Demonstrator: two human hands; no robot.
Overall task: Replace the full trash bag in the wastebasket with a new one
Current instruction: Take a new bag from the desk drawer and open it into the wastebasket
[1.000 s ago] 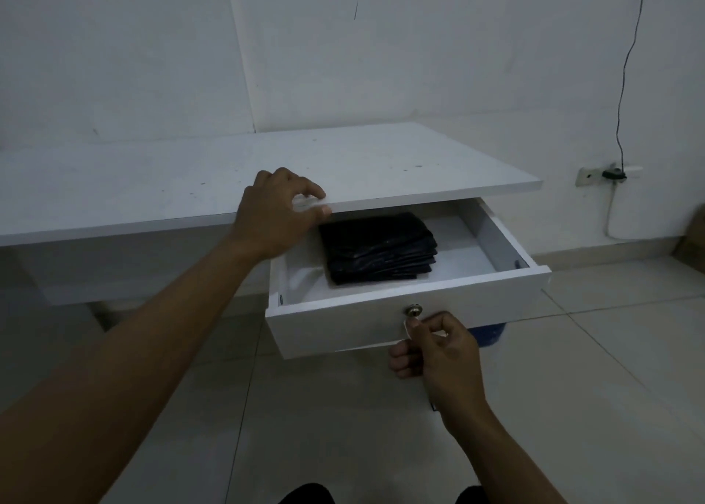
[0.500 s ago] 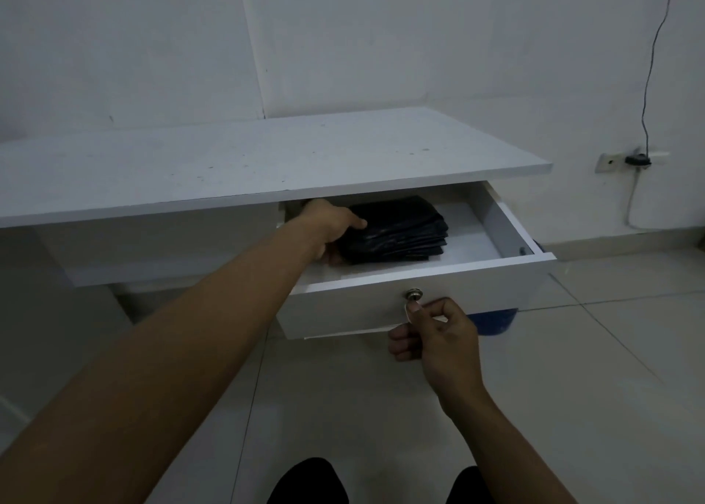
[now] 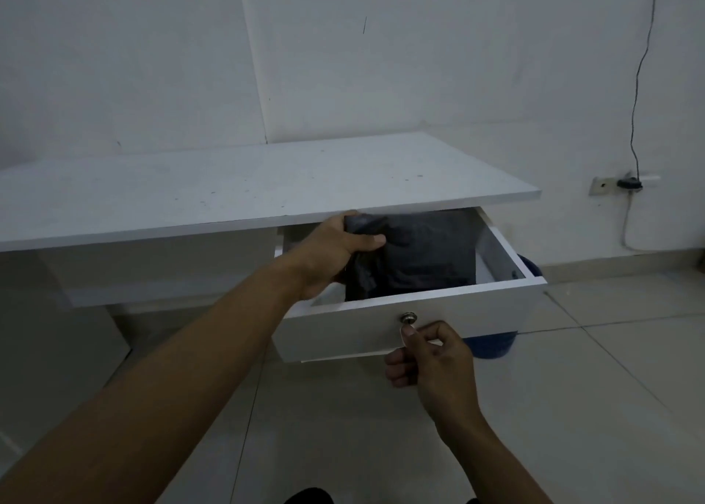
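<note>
As it lifts a new liner clear, the left hand [image 3: 328, 253] curls fingers and thumb round a black trash bag [image 3: 419, 252], half out of the open drawer [image 3: 457, 309]. Rightward, the right hand [image 3: 431, 355] pinches the knob [image 3: 408, 317], probably to keep the drawer out. Half a second ago the bags lay flat and folded, the left hand only reaching them.

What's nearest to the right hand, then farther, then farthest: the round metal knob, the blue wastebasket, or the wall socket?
1. Round metal drawer knob: just above the right hand thumb.
2. Blue plastic wastebasket: right, under the white drawer.
3. White wall socket: far right, on the wall.
</note>
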